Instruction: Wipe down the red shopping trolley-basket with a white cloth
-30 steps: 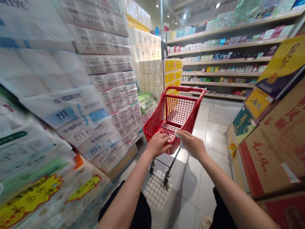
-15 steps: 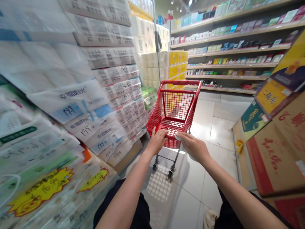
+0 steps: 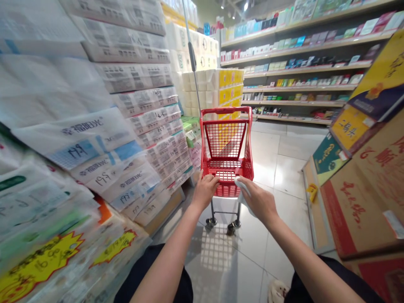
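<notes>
A small red shopping cart [image 3: 226, 147] stands on the tiled aisle floor ahead of me, its mesh basket bare inside. My left hand [image 3: 205, 190] grips the left end of the cart's near rim. My right hand [image 3: 257, 201] holds the right end of that rim, with a white cloth or paper [image 3: 244, 192] pressed under its fingers. Both forearms reach forward from the bottom of the view.
Tall stacks of wrapped tissue packs [image 3: 94, 126] with yellow price tags crowd the left side. Brown cartons and boxes [image 3: 366, 176] stand at the right. Shelves of small boxed goods [image 3: 293, 67] line the far wall. A thin pole [image 3: 192, 59] rises behind the cart.
The cart has rolled forward and swung square to me, away from the tissue stack. Both hands stayed on its rim and my arms stretched out further.
</notes>
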Available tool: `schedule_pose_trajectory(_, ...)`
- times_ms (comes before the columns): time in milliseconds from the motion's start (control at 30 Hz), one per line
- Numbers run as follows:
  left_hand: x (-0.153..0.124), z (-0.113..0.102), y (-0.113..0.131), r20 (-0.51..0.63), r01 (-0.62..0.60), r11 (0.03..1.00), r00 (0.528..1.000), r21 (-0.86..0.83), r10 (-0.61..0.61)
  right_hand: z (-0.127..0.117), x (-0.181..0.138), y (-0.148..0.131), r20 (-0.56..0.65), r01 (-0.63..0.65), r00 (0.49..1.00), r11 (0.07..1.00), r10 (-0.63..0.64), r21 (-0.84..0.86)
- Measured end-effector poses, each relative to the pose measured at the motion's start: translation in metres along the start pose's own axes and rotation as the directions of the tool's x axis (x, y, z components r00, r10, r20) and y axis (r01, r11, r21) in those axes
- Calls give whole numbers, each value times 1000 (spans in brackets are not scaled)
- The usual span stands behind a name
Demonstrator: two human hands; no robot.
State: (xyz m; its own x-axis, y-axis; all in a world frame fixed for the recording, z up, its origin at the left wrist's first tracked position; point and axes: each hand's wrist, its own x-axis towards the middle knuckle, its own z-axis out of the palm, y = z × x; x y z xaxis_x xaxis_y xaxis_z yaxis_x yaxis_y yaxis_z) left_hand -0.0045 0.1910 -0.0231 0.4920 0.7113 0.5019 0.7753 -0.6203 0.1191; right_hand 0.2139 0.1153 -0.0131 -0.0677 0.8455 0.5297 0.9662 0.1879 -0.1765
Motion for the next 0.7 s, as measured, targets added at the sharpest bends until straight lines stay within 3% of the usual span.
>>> schedule_pose_trajectory(100,0,6,14,-12,-22,1000,1000,-7,22,6,-3,-10,12,87,996,996,-87,5)
schedule_pose_trajectory(200,-3,8,24,6,-60,998,998,-4,60,1,-4,-2,25,101,995,995,-101,-4)
schedule_pose_trajectory(300,-5,9,30,27,-90,996,996,-2,90,-11,-5,22,12,42,999,999,-41,-17)
schedule_pose_trajectory(500,-5,14,38,-14,-115,993,993,-19,115,-28,-9,66,-147,-169,975,986,166,-5)
schedule_pose_trajectory(600,-5,17,44,-42,-110,994,993,-11,110,-21,-13,54,-159,-107,981,994,110,29)
schedule_pose_trajectory(700,-5,18,50,-58,-95,996,994,-1,94,-7,-18,22,-111,40,993,997,-33,59)
